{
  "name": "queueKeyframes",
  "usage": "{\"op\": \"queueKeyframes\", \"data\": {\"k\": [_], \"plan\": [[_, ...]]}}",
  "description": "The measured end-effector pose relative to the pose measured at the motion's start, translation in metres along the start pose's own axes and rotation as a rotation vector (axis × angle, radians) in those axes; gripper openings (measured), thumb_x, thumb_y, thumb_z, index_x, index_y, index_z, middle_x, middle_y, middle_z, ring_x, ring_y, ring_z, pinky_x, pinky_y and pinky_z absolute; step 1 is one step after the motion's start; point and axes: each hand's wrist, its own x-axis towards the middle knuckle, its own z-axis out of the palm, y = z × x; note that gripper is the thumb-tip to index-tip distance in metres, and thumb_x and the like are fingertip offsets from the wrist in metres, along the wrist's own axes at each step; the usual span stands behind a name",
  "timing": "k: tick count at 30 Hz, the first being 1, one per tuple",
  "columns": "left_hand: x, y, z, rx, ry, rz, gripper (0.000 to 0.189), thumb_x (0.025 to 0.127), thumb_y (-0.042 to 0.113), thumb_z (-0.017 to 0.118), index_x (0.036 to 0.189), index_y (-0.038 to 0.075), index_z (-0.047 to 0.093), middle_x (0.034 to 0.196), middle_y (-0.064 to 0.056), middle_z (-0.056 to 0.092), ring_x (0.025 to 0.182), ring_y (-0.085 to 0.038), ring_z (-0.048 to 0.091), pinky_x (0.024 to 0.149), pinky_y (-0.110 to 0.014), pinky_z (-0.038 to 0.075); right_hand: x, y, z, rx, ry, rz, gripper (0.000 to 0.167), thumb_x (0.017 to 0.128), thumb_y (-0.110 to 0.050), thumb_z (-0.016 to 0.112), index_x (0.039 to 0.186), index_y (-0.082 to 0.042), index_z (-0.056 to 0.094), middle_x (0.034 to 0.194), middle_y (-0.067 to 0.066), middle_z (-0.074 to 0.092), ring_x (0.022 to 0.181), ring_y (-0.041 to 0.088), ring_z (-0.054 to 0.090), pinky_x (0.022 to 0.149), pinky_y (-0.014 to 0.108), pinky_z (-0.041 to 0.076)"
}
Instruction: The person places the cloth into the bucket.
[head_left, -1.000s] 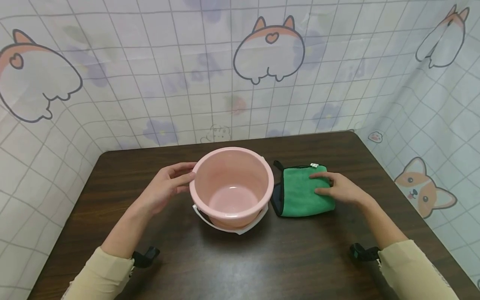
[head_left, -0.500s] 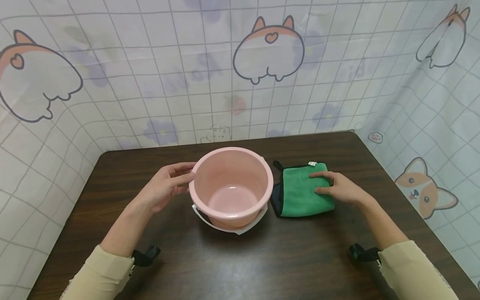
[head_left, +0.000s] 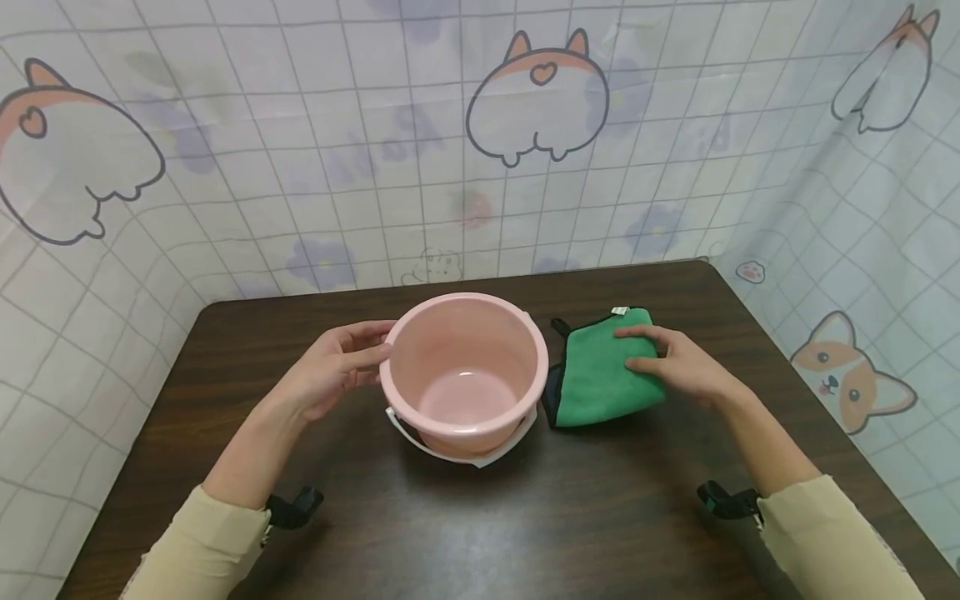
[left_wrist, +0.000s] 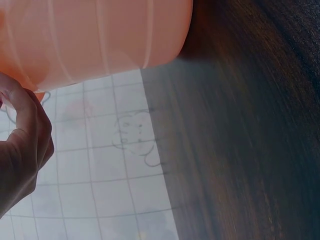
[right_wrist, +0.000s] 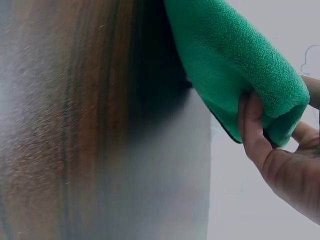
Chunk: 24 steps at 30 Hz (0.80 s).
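A pink bucket (head_left: 465, 400) with a white handle (head_left: 480, 460) hanging down in front stands upright mid-table. At its left side, my left hand (head_left: 330, 371) holds the rim, thumb at the edge and bent fingers behind it; the left wrist view shows this hand (left_wrist: 22, 140) beside the bucket wall (left_wrist: 110, 35). To the right of the bucket, my right hand (head_left: 678, 362) pinches a folded green cloth (head_left: 603, 367) with black edging and a white tag. In the right wrist view the cloth (right_wrist: 240, 60) hangs from the hand (right_wrist: 285, 160), its held end lifted off the table.
The dark wooden table (head_left: 480, 542) carries both things. A white gridded curtain (head_left: 420, 183) with dog drawings rises behind it and along both sides. Black straps (head_left: 296, 508) are worn on both wrists.
My right hand has lifted the cloth's right side, and the cloth now slants where it lay flat. My left hand and the bucket stay almost where they were.
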Motion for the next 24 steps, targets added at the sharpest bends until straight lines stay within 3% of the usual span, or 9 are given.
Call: {"op": "queueKeyframes", "data": {"k": [10,24], "plan": [[0.001,0.0,-0.001,-0.016,-0.001,-0.006,0.053,0.103,0.005,0.062,0.151,-0.006,0.044,0.125,-0.01,0.06,0.1,-0.015,0.065,0.082,-0.029,0.059,0.0,-0.021,0.001,-0.004,0.023,-0.035,0.055,0.102,-0.018,0.067,0.153,-0.012,0.049,0.131,0.023,0.058,0.108,0.029,0.061,0.081,0.033,0.059],[0.0,-0.001,0.0,-0.046,0.025,-0.025,0.052,0.103,0.009,0.061,0.151,-0.004,0.044,0.127,-0.009,0.062,0.099,-0.013,0.067,0.084,-0.029,0.059,-0.001,-0.039,-0.006,0.112,0.066,-0.074,0.054,0.103,-0.017,0.066,0.154,-0.012,0.048,0.127,0.024,0.055,0.101,0.02,0.064,0.078,0.035,0.06]]}}
